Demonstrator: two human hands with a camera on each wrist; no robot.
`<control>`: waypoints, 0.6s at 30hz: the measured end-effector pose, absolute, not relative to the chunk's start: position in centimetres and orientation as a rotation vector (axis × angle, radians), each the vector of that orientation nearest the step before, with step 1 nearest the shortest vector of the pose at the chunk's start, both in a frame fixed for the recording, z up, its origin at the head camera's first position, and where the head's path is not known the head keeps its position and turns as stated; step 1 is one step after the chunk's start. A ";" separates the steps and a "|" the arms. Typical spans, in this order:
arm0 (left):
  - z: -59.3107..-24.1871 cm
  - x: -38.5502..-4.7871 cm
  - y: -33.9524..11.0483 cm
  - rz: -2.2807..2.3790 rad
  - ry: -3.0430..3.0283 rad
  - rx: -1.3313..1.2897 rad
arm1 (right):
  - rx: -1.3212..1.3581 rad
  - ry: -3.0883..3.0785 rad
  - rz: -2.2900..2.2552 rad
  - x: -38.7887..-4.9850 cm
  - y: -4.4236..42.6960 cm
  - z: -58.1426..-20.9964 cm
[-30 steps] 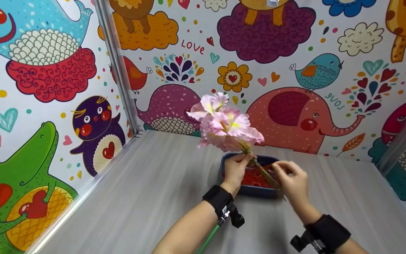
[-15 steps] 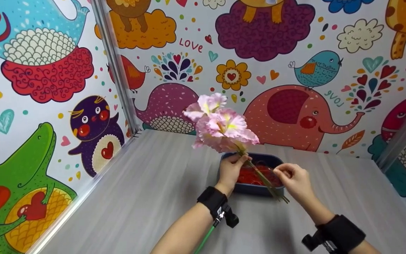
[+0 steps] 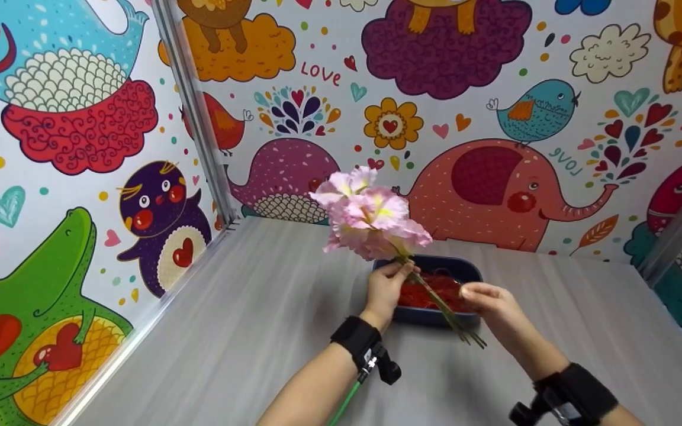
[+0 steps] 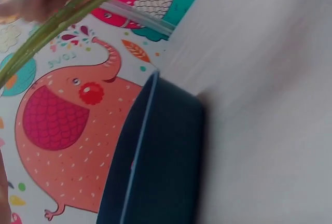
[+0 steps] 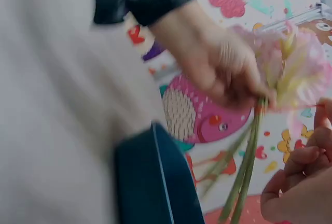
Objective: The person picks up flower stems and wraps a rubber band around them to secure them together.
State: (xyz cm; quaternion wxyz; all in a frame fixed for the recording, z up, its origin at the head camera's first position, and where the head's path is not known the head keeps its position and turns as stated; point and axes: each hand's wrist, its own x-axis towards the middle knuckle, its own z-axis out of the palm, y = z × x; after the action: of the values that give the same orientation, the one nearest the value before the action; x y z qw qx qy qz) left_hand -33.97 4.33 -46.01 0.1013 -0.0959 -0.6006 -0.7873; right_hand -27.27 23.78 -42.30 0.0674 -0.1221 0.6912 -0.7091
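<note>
My left hand [image 3: 385,290] grips a bunch of pink flowers [image 3: 370,216] just below the blooms. Their long green stems [image 3: 441,302] slant down to the right. In the right wrist view, a thin red rubber band [image 5: 298,107] stretches from the stems beside the left fingers to my right hand [image 5: 306,169]. Thumb and fingertips of that hand pinch its end. Behind the stems stands a dark blue basin [image 3: 436,318] with a heap of red rubber bands [image 3: 421,296] in it. The left wrist view shows only the stem ends and the basin's side.
A grey tabletop [image 3: 282,307] carries the basin and reaches back to the cartoon-printed wall [image 3: 477,195]. Another printed panel [image 3: 80,195] bounds the left side. A green cable [image 3: 347,399] runs from the left wrist strap along the forearm.
The right hand has drawn slightly away to the right of the stems, and the stem ends show more plainly. The left hand and flowers have shifted slightly left and down.
</note>
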 end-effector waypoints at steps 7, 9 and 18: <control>-44.9 -33.8 2.9 -2.542 -1.627 -0.338 | -0.768 2.376 -1.778 -26.0 25.7 -42.6; -44.8 -33.9 2.6 -2.601 -1.574 -0.348 | -0.804 2.408 -1.748 -25.7 25.8 -42.7; -44.3 -33.4 1.9 -2.794 -1.414 -0.384 | -0.573 2.304 -1.738 -24.8 25.7 -42.5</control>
State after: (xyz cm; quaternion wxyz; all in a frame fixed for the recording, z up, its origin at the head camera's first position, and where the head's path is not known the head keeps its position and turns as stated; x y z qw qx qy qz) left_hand -33.44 1.91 -44.31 -0.0067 -0.1217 -0.4481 -0.8857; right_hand -24.83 25.67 -42.55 0.0993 -0.1937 0.7793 -0.5877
